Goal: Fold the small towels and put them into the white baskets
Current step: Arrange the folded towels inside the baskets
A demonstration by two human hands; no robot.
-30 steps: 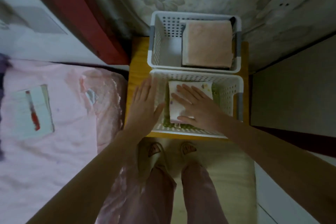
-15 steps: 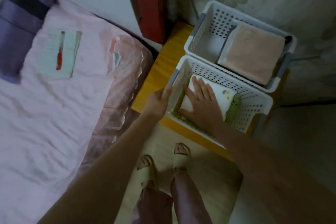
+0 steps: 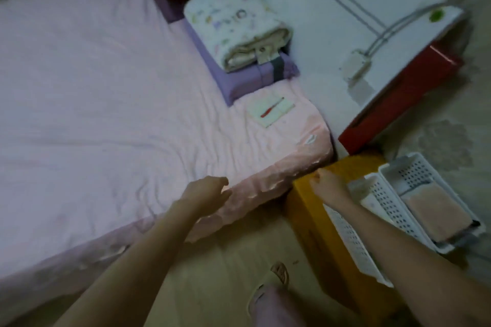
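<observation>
Both hands hold nothing, fingers loosely curled: left hand over the bed edge, right hand above the yellow table. A folded pink towel lies in the far white basket, lower right.

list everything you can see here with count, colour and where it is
white baskets: two, white, side by side on the yellow table at right
pink towel: one, folded, in the farther basket
yellow table: one, beside the bed corner
small towel: one, pale with a red stripe, folded on the bed near its corner
bed: one, pink sheet, left and centre
purple bedding: one folded pile, at the bed's head
printed quilt: one, white, rolled on the purple pile
slipper: one seen, pale, on the floor
left hand: loosely curled, empty, over the bed edge
right hand: loosely curled, empty, over the table
</observation>
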